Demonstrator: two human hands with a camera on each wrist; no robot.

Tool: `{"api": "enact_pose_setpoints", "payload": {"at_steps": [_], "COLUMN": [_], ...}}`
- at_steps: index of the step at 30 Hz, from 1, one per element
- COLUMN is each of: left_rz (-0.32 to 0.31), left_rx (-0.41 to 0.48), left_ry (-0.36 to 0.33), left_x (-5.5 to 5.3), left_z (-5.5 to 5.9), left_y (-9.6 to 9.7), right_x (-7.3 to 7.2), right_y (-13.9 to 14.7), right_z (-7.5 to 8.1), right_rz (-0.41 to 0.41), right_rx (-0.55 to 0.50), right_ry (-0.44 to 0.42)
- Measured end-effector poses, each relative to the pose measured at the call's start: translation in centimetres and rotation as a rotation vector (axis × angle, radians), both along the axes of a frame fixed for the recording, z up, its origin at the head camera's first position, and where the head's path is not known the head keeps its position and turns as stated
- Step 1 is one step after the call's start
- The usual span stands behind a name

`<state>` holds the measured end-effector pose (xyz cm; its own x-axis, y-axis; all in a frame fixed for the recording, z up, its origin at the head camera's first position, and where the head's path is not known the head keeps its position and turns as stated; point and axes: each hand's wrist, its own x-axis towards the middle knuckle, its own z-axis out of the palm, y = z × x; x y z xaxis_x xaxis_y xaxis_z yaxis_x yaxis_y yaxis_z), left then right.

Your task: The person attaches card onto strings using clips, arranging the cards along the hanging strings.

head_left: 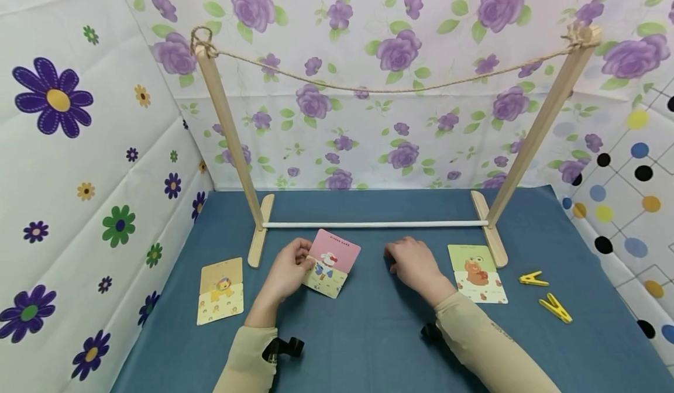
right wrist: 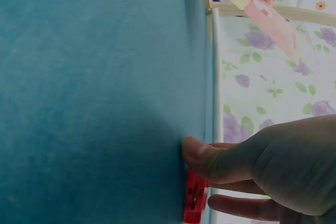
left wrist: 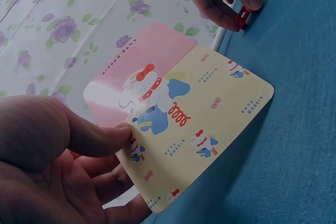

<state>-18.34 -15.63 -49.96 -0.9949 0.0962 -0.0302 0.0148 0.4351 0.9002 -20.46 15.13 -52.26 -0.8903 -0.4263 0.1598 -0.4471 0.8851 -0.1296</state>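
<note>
My left hand (head_left: 286, 271) pinches a pink and cream rabbit card (head_left: 337, 251) by its left edge, thumb on the printed face. The left wrist view shows the card (left wrist: 220, 95) tilted, with a crease between its pink and cream parts. To the right, just above the cloth, my right hand (head_left: 418, 267) grips a small red clothespin (right wrist: 194, 198) between thumb and fingers. That clothespin is hidden under the hand in the head view. Some fingers of the right hand are partly out of sight.
Behind the hands stands a wooden frame (head_left: 537, 130) with a sagging twine line (head_left: 379, 90) and a white bottom bar (head_left: 374, 225). A yellow lion card (head_left: 210, 276) lies left. At right lie a green card (head_left: 463, 255) and two yellow clothespins (head_left: 555, 308) (head_left: 533, 278).
</note>
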Motion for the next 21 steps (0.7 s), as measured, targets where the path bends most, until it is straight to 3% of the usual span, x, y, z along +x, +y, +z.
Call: {"api": "enact_pose_setpoints", "payload": {"at_steps": [11,21], "left_rz": [0.033,0.06], "left_rx": [0.041,0.078], "left_ry": [0.021,0.049], "left_x": [0.0,-0.2], "left_z": [0.1,0.1], "left_y": [-0.2,-0.4], "right_x": [0.3,1.1], "right_y": [0.0,0.2], "right_z": [1.4,2.5], "right_rz": [-0.018,-0.019], "right_rx": [-0.093,-0.302], "right_ry": [-0.027,-0.158]}}
